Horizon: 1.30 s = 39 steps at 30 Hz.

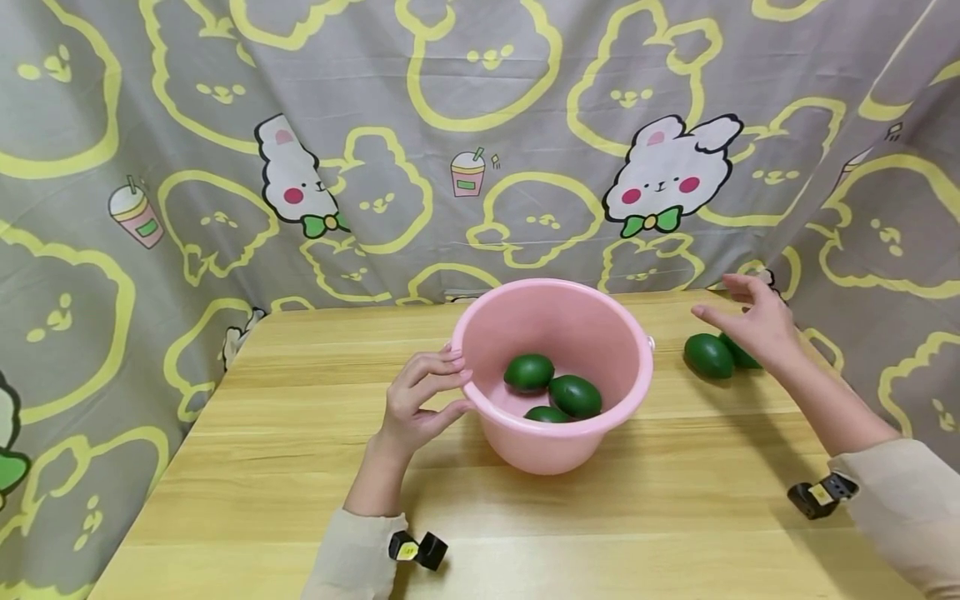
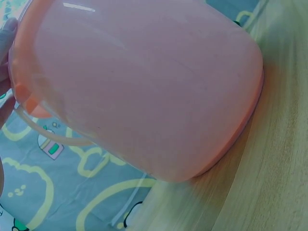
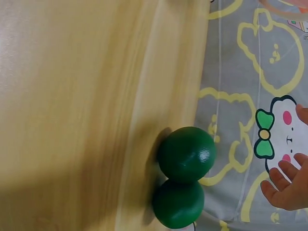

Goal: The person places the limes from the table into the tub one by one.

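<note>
A pink bucket (image 1: 555, 446) stands on the wooden table. Three smooth dark green oval fruits, like avocados or limes, lie inside it, one of them a fruit (image 1: 575, 396) near the middle. My left hand (image 1: 420, 396) holds the bucket's left rim, its fingertips over the edge and thumb just below. In the left wrist view the bucket's side (image 2: 144, 86) fills most of the picture. My right hand (image 1: 761, 321) hovers over two more green fruits, fingers spread and nothing in them. The nearer fruit (image 1: 708, 356) partly hides its neighbour; both fruits (image 3: 186, 154) touch in the right wrist view.
A grey curtain (image 1: 442, 217) with yellow outlines and cartoon rabbits hangs behind the table and along both sides. The bucket's pale handle (image 2: 57, 138) hangs at its far side. Wooden tabletop (image 1: 285, 467) stretches left and in front of the bucket.
</note>
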Each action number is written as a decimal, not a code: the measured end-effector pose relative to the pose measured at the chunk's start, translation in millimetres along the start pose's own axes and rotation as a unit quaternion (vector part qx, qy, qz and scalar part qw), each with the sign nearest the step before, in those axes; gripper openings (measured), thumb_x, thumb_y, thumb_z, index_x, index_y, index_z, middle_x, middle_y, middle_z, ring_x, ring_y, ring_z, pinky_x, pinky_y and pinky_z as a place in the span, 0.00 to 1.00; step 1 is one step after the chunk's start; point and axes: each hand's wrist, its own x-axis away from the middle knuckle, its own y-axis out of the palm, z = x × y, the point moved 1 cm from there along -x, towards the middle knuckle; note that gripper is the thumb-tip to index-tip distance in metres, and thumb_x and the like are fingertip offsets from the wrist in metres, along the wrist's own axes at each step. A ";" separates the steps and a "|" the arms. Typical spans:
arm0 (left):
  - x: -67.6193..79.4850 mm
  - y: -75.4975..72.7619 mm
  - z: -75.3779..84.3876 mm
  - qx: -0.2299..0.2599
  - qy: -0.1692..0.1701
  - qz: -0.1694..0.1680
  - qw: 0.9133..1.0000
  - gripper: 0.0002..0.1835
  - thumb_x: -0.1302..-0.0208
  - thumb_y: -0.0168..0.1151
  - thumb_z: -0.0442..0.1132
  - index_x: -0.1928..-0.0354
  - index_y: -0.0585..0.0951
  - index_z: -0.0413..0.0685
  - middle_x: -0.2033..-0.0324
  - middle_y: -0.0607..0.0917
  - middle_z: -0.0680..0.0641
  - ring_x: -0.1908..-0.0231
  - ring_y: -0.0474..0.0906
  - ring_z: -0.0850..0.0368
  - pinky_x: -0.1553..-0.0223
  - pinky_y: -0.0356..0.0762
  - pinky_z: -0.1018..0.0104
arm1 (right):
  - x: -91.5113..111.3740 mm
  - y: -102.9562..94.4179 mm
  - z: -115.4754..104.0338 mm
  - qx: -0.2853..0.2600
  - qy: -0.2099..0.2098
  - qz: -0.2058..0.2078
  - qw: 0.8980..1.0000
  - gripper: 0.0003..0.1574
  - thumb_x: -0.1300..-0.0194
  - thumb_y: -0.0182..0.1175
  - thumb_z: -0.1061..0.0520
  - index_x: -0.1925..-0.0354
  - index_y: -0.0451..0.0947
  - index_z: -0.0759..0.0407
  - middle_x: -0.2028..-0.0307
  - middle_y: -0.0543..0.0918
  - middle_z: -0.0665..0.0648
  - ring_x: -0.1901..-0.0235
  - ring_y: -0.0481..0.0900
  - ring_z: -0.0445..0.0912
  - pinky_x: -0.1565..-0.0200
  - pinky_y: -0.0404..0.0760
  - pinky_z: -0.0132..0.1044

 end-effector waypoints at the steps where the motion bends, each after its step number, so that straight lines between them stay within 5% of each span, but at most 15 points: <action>1: 0.1 0.1 0.0 0.000 0.000 0.000 1.000 0.16 0.43 0.69 0.41 0.63 0.84 0.30 0.66 0.81 0.36 0.55 0.80 0.45 0.46 0.81 0.49 | 0.4 1.2 1.3 -0.001 -0.001 0.002 1.000 0.52 0.41 0.62 0.38 0.32 0.55 0.65 0.38 0.66 0.71 0.38 0.61 0.68 0.43 0.67 0.66; 12: 1.1 0.5 -0.7 0.003 -0.005 -0.001 1.000 0.17 0.44 0.69 0.41 0.63 0.84 0.31 0.66 0.81 0.36 0.55 0.80 0.45 0.46 0.81 0.50 | 4.4 7.8 11.8 0.012 -0.013 0.011 1.000 0.47 0.40 0.63 0.43 0.35 0.59 0.69 0.39 0.67 0.74 0.41 0.64 0.70 0.45 0.70 0.66; 39: 1.0 -0.5 -1.2 0.010 0.002 0.003 1.000 0.17 0.45 0.70 0.41 0.63 0.83 0.30 0.66 0.81 0.35 0.55 0.80 0.45 0.46 0.80 0.50 | 10.6 20.9 33.5 0.049 0.032 -0.106 0.993 0.55 0.38 0.60 0.39 0.34 0.51 0.77 0.40 0.62 0.81 0.41 0.61 0.72 0.44 0.69 0.67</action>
